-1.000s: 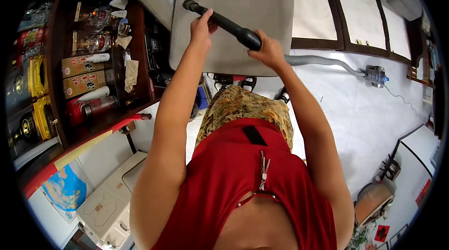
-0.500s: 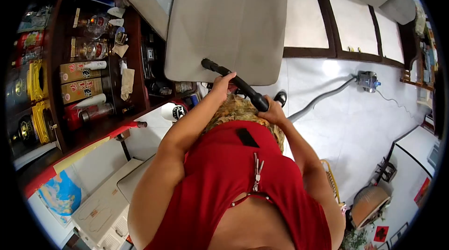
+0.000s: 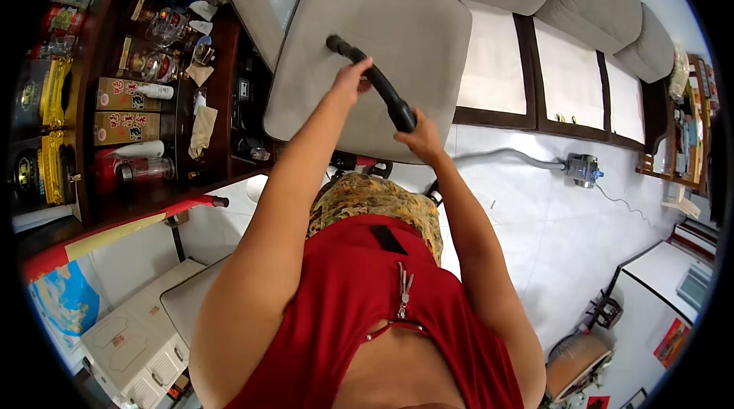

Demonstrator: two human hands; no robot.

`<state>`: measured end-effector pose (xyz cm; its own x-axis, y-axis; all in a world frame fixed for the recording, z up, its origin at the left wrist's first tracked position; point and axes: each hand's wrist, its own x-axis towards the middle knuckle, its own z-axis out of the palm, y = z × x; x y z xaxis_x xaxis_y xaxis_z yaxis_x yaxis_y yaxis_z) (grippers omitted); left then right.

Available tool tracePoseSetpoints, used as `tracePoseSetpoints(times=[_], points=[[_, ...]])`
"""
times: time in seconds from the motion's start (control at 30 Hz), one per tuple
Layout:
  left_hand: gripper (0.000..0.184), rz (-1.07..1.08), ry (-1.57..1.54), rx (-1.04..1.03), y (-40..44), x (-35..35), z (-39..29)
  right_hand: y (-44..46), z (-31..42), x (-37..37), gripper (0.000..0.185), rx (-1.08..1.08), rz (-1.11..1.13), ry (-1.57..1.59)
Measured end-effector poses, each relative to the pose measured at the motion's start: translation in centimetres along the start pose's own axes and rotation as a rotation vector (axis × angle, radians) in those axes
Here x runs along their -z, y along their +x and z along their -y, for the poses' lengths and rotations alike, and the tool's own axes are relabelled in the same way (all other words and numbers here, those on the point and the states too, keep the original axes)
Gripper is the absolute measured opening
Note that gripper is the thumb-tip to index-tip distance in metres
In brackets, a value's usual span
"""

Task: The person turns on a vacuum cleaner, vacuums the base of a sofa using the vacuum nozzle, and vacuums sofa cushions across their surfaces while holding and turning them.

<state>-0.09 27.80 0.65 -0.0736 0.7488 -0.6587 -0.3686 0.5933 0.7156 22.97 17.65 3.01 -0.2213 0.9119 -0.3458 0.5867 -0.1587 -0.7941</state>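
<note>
A black vacuum cleaner wand (image 3: 387, 94) slants across a large grey cushion (image 3: 424, 34). Its brush head (image 3: 335, 43) rests on the cushion's upper left part. My left hand (image 3: 352, 80) is wrapped round the wand's middle, below the brush. Further back, my right hand (image 3: 422, 138) grips the handle end. From there a grey hose (image 3: 514, 154) runs right to the vacuum cleaner's body (image 3: 583, 170) on the floor. Both palms and the inner sides of the fingers are hidden.
A dark wooden cabinet (image 3: 218, 95) with bottles and boxes stands close on the left. Upper right is a wood-framed sofa base (image 3: 497, 65) with grey back cushions (image 3: 589, 4). A thin cord (image 3: 627, 199) trails over the white tiled floor (image 3: 527, 218).
Both hands have pushed the wand forward, so the brush head sits further up the cushion, away from its near edge. Both hands keep their hold. The view has shifted slightly.
</note>
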Motion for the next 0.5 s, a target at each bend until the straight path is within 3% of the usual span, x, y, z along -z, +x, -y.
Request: tracePoseSetpoints(times=[0.17,0.23,0.3,0.37,0.43,0.5], points=[[0.027,0.119,0.033,0.298,-5.5,1.1,12.1,-11.1,-7.7,-1.7,0.058,-0.057,0.048,-0.002],[0.024,0.083,0.035,0.432,-7.6,0.8,14.9,-14.7,-6.9,-1.0,0.069,-0.242,0.19,-0.026],[0.021,0.057,0.02,0.353,-8.1,0.2,15.7,-15.6,-7.3,-1.5,0.067,-0.227,0.122,0.04],[0.021,-0.047,0.032,0.284,-10.9,-2.8,9.6,-15.1,-6.9,-1.7,0.064,-0.153,0.022,0.098],[0.023,0.072,0.085,-0.034,-10.2,-3.9,4.4,-11.1,-5.3,-1.8,0.061,-0.019,-0.109,0.152],[0.023,0.045,0.145,-0.149,-8.0,-4.2,-0.9,-6.1,-1.6,-0.4,0.057,-0.005,-0.109,0.154]])
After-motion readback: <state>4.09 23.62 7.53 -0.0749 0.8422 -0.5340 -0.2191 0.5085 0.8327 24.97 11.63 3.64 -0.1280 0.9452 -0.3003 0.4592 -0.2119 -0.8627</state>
